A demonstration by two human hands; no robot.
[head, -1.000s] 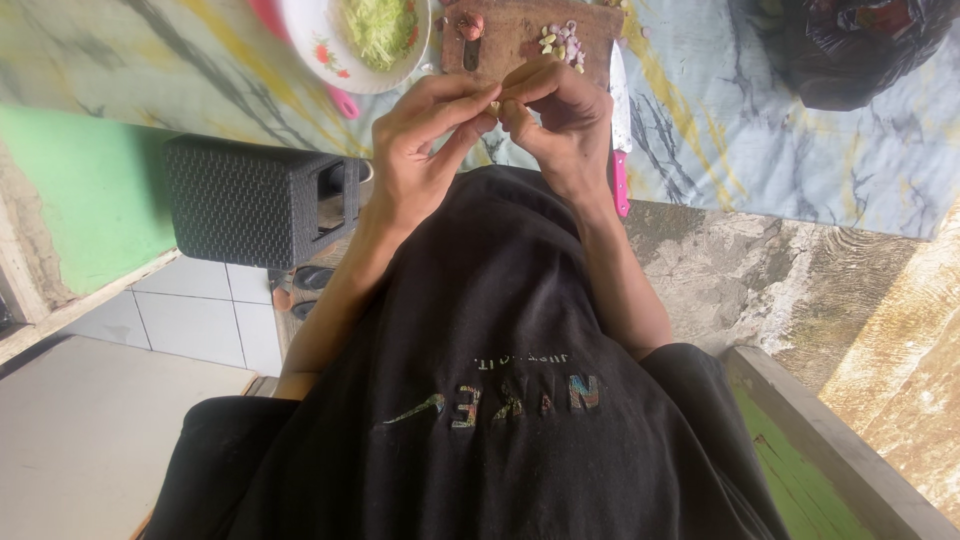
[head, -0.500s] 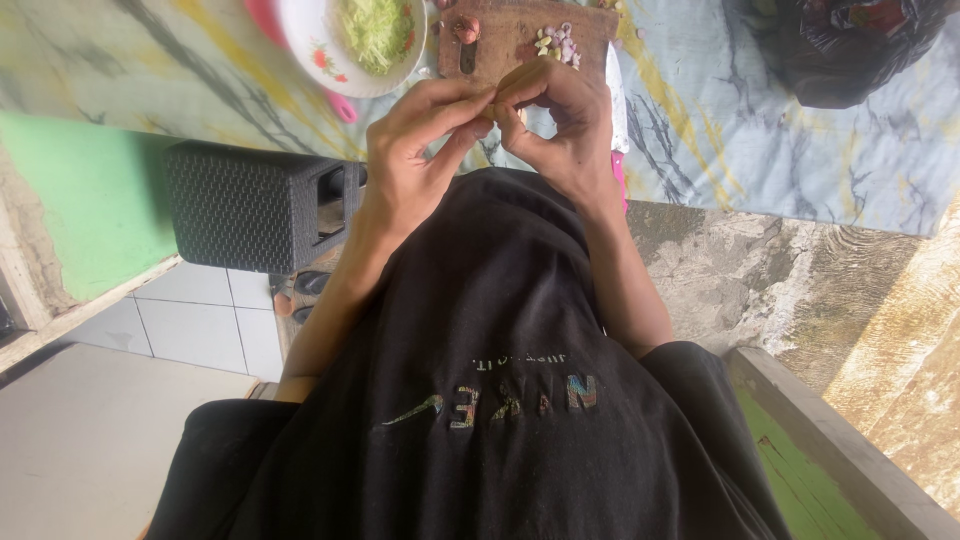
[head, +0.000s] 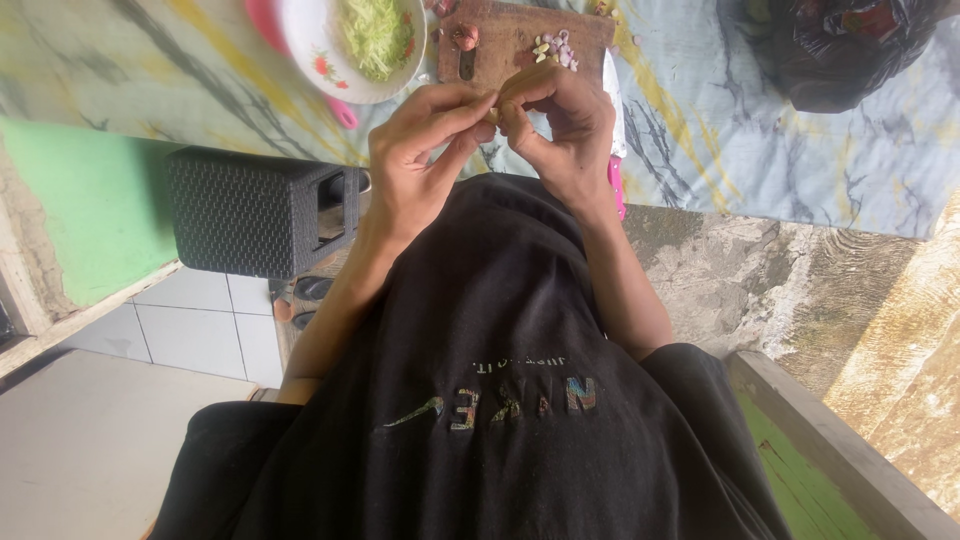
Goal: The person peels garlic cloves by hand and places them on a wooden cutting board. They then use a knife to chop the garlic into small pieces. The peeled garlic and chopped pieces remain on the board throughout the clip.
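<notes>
My left hand (head: 415,160) and my right hand (head: 565,130) meet fingertip to fingertip above my dark-shirted lap. Between them they pinch a small pale piece (head: 492,113), most of it hidden by the fingers. Just beyond the hands lies a brown wooden cutting board (head: 505,45) with small chopped pale and purple bits (head: 555,50) and a reddish piece on it. A knife with a pink handle (head: 617,185) lies under my right hand, its white blade running along the board's right side.
A white bowl (head: 320,55) of shredded green vegetable sits left of the board on a patterned cloth (head: 700,120). A black plastic bag (head: 830,50) lies at the top right. A dark woven box (head: 250,210) stands at the left; a green-edged ledge (head: 800,440) is at the lower right.
My fingers have shifted slightly around the small piece; the hands stay in the same spot. The view has tilted a little, showing more of the bowl and board.
</notes>
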